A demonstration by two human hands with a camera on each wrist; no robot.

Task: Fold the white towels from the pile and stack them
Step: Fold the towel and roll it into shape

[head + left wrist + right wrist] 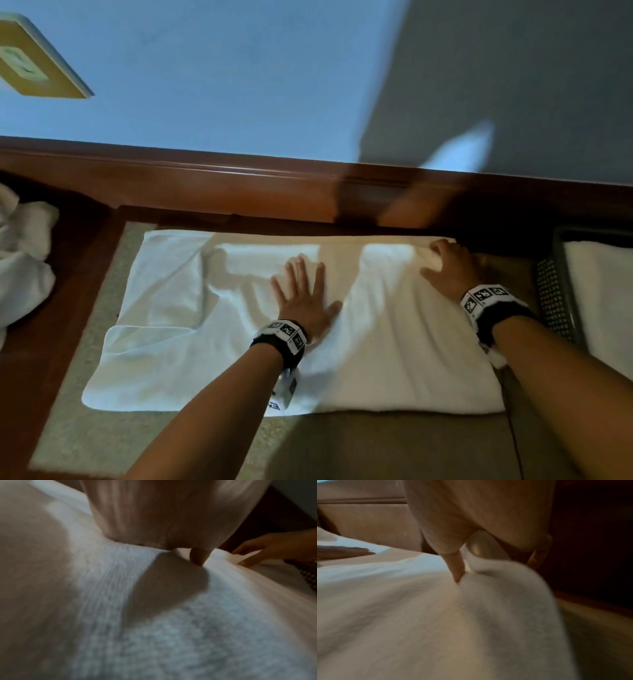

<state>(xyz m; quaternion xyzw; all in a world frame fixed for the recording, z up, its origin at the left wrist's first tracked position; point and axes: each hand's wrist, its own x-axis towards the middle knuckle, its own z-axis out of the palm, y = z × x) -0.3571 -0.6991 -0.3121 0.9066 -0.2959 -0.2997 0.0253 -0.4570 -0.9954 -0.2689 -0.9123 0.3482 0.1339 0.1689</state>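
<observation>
1. Both forearms bare, no sleeves.
2. Left hand (301, 298): black wristband (279, 342) just behind it, white block with black square marker codes.
3. Right hand (448, 267): matching black band (493, 308) behind it, white marker block.

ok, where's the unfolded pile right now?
Head view, far left edge: the pile sits left of the spread towel, apart from it, well clear of the left hand.

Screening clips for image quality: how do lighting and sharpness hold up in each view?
Head view: uneven light, hard shadows cross the towel and wall, slight motion blur. Left wrist view: dim, blurred, the left hand shades the cloth. Right wrist view: dim, soft, the right hand fills the top, right side nearly black.
</observation>
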